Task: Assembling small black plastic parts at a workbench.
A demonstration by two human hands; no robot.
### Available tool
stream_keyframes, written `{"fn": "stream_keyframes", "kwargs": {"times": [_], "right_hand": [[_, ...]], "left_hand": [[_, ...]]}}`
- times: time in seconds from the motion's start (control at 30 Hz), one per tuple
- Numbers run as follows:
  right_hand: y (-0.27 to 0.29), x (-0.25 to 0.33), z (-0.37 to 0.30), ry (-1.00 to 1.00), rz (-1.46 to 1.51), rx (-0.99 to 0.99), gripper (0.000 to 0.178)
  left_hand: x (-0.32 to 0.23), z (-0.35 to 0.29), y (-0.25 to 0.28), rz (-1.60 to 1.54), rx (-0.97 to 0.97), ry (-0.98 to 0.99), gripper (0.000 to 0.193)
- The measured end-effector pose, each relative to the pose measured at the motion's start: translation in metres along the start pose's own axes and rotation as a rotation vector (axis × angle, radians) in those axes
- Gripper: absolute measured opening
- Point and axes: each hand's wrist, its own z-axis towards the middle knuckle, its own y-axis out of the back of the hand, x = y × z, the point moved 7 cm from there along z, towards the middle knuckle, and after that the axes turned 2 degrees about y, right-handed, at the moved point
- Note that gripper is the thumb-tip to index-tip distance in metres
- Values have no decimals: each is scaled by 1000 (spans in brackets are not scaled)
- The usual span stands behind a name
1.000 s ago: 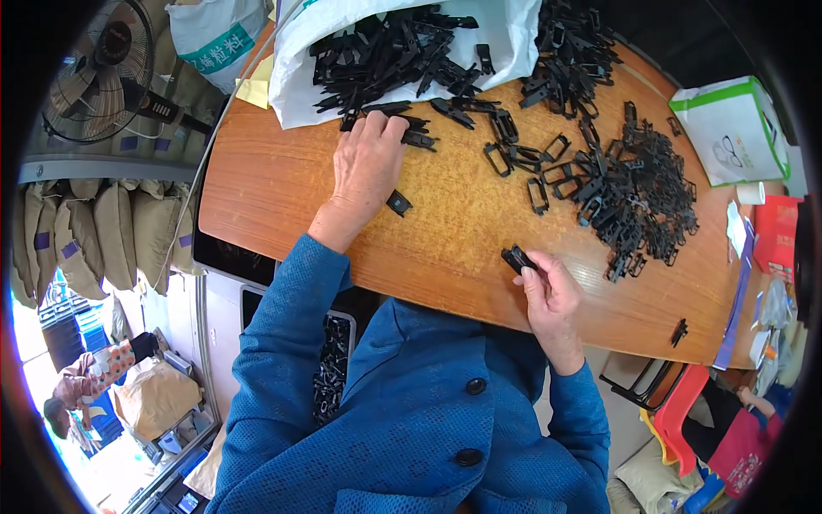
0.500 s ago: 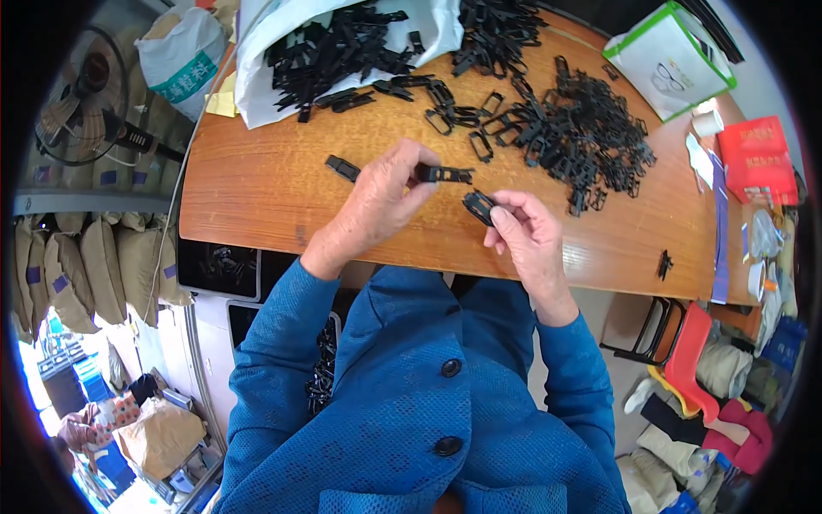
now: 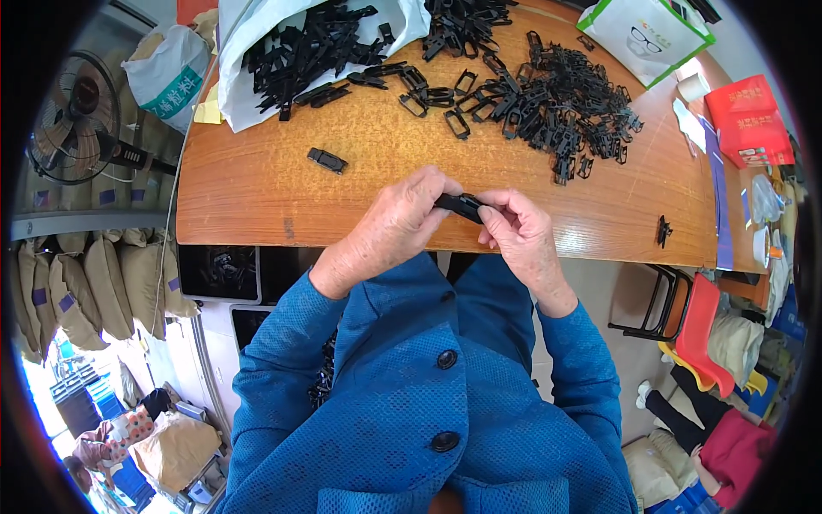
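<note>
Near the table's front edge, my left hand (image 3: 396, 216) and my right hand (image 3: 522, 242) meet over black plastic parts (image 3: 461, 206). Thumb and fingers of each hand pinch one end, and the parts touch or fit together between them. My fingers hide where they join. A single dark plastic piece (image 3: 328, 160) lies on the wooden table (image 3: 257, 188), to the left of my left hand. Beyond my hands a large heap of black plastic frames (image 3: 565, 103) spreads out, with several loose frames at its left side.
A white bag (image 3: 235, 81) full of long black parts lies open at the back left. A white-green bag (image 3: 646, 38) and a red box (image 3: 749, 120) stand at the right. One small black part (image 3: 664, 231) lies near the right front edge. A fan (image 3: 86, 111) stands left.
My hands have come together, bringing the left hand's long black part and the right hand's black frame into contact. The view has shifted slightly. A person at the lower right has moved.
</note>
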Motion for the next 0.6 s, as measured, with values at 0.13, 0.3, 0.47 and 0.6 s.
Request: {"fn": "stream_keyframes", "kwargs": {"times": [0.13, 0.3, 0.47, 0.6], "right_hand": [[3, -8, -6, 4, -41, 9, 13], [-6, -4, -10, 143, -128, 13, 13], [-5, -26, -3, 8, 240, 58, 15], [-7, -45, 0, -210, 472, 62, 18]], "left_hand": [[13, -10, -22, -424, 11, 186, 37], [24, -15, -51, -492, -17, 193, 47], [39, -19, -55, -734, -114, 338, 52], [42, -19, -63, -871, -67, 470, 51]]}}
